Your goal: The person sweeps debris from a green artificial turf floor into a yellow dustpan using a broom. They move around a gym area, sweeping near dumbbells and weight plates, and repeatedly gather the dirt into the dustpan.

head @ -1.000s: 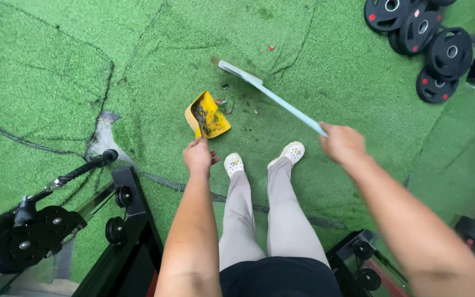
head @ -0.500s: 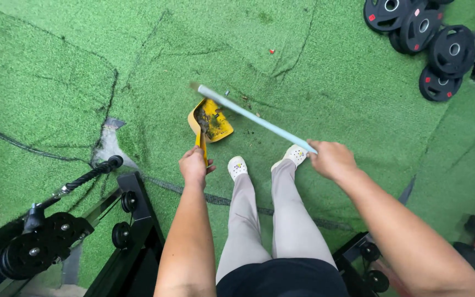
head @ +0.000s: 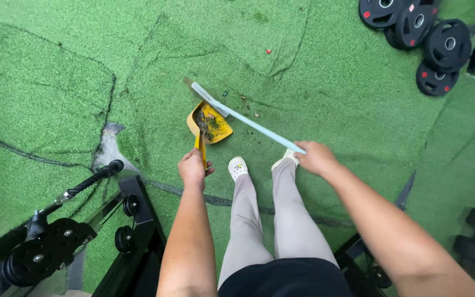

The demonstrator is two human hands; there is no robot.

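Dustpan [head: 211, 122] first: it is yellow and sits on the green turf [head: 50, 82] just ahead of my feet, its pan dotted with brown dirt and bits of debris. My left hand [head: 192, 168] has its fingers curled tight around the dustpan's thin yellow handle, which runs from my fist straight up to the pan. My right hand [head: 315, 157] is closed in a fist around the near end of a pale blue broom [head: 248, 122]; the stick slants away to the upper left, crosses over the far edge of the pan, and ends in a small brush head lying on the turf just beyond it. A few loose crumbs lie on the turf beside the pan's right edge.

Below my hands I see my white shoes [head: 238, 166], close behind the pan, and my pale grey trousers. The turf is wrinkled and split, with a torn patch [head: 105, 148] showing grey floor to the left of the pan. At lower left stands a black weight machine [head: 61, 242] with a rope handle. Black weight plates [head: 419, 33] lie stacked at upper right, well apart from me.
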